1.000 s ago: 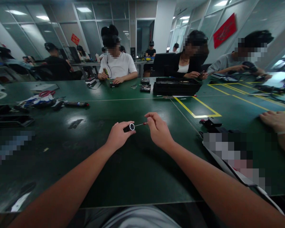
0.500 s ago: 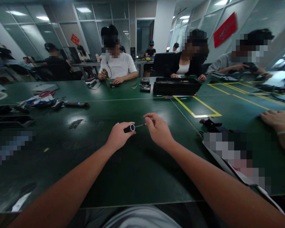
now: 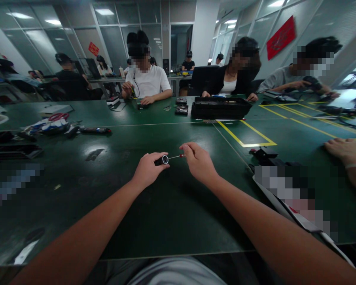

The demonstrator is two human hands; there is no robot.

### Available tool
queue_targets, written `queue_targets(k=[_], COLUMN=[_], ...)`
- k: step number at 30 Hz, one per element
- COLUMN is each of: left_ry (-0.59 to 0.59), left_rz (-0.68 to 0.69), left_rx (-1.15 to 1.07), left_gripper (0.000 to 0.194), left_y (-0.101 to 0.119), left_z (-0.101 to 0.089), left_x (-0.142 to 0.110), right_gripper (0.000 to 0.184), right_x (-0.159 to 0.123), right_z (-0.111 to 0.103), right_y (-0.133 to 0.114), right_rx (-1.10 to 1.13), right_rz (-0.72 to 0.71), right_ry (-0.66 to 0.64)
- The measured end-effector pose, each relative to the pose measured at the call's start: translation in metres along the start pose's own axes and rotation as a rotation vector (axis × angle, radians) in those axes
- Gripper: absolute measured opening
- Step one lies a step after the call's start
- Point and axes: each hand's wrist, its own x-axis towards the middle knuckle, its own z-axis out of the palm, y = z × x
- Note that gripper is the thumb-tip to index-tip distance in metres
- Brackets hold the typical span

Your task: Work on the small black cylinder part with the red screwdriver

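Over a green worktop [image 3: 172, 225], well in from its near edge, a person's left hand [image 3: 147, 170] clamps thumb and fingers around a black cylinder [image 3: 161, 161], its bright-ringed end facing the near edge, while the right hand [image 3: 199, 163] pinches a slim tool [image 3: 182, 155] by its red end. The thin shaft reaches to the ringed end; whether its tip sits inside, cannot be told. The step in hand looks like fine tool work at that end, and the next move calls for a firm left grip and a shaft held in line.
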Motion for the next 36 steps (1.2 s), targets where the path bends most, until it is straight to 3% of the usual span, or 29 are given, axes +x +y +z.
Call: queue_targets(k=[22, 27, 36], left_ry=[0.023, 0.005, 0.012], left_rz=[-0.001, -0.002, -0.002], left_rx=[-0.015, 0.008, -0.029], left_gripper=[0.042, 0.041, 0.042], left_y=[-0.0035, -0.0001, -0.0046], left_z=[-0.0008, -0.0011, -0.0002], left_x=[0.0, -0.0005, 0.0009], right_gripper=[0.028, 0.028, 0.009], right_x=[-0.0022, -0.0014, -0.0008], right_z=[-0.001, -0.0021, 0.0027], right_y=[0.0006, -0.001, 0.0011], right_rx=[0.096, 0.078, 0.229], right_rz=[-0.015, 0.092, 0.006], right_ry=[-0.055, -0.039, 0.004])
